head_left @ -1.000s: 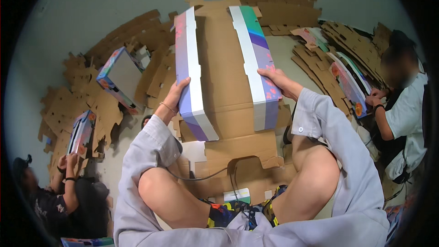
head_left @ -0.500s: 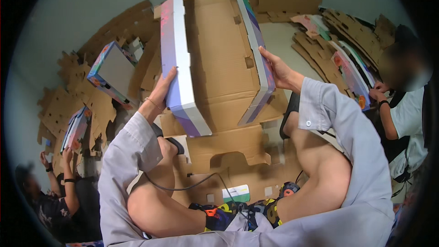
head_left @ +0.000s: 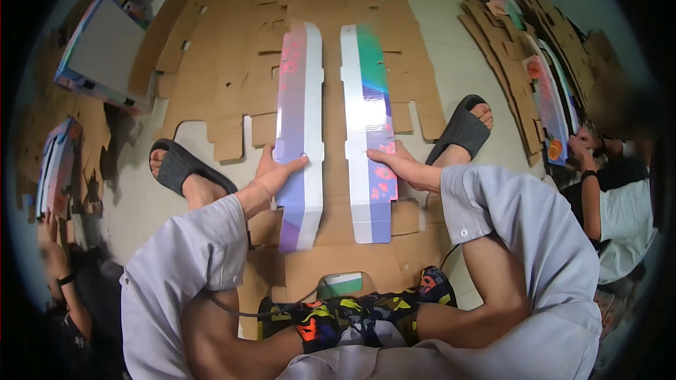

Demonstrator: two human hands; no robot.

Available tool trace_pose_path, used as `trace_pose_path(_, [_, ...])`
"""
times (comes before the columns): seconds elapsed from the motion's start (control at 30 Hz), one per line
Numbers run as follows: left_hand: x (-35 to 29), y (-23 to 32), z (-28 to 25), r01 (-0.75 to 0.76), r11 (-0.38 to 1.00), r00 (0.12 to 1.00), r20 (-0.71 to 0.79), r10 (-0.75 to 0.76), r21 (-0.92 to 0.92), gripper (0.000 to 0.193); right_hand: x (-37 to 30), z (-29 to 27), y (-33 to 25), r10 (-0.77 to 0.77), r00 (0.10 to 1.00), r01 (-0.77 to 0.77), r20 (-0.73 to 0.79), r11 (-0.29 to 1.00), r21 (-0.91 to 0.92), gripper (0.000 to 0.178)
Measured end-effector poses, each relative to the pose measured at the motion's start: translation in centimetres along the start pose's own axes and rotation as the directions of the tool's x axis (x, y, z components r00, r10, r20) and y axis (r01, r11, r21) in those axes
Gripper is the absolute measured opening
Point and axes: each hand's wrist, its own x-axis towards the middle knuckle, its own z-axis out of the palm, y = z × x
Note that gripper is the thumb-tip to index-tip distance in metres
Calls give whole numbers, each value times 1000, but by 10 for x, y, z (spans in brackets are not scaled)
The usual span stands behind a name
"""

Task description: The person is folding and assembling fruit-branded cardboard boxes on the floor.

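Two long folded cardboard pieces stand side by side in front of me, a strip of brown cardboard showing between them. The left printed cardboard piece (head_left: 293, 127) is purple and pink with a white folded edge. My left hand (head_left: 271, 174) grips its outer side near the lower end, thumb on the white edge and fingers out of sight. The right printed cardboard piece (head_left: 377, 109) is green, blue and purple with pink flowers and a white edge. My right hand (head_left: 407, 167) holds it likewise, thumb on the white. Whether the two pieces are joined, I cannot tell.
Flat brown cardboard sheets (head_left: 246, 35) cover the floor ahead. My sandalled feet (head_left: 461, 130) are on both sides. A printed box (head_left: 105, 49) stands at the far left. Co-workers sit left and right; the right person's hands (head_left: 583, 148) touch another printed piece (head_left: 546, 109).
The two pieces have come closer together and lower, and more of their printed outer faces shows. My hands moved inward with them, thumbs now on the white edges. The view has tilted.
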Motion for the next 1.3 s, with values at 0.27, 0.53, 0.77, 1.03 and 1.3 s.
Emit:
trace_pose_path(0.27, [15,4,-10,-40,998,998,-40,38,-38,62,4,-16,-6,-66,996,59,58,991,117,45])
trace_pose_path(0.53, [-13,32,-45,129,934,979,191,-67,-334,46,-22,-49,-26,-76,973,-27,217,899,437,45])
trace_pose_path(0.77, [-2,37,-36,211,882,915,403,-26,-421,60,-21,-43,-25,-4,959,-186,283,743,642,42])
trace_pose_path(1.03, [30,44,-47,335,708,942,248,-228,-622,79,-7,-65,-37,95,965,-226,246,779,585,78])
trace_pose_path(1.3, [22,39,-51,274,909,890,441,-116,-314,78,-2,-40,-30,-7,917,-272,399,721,637,82])
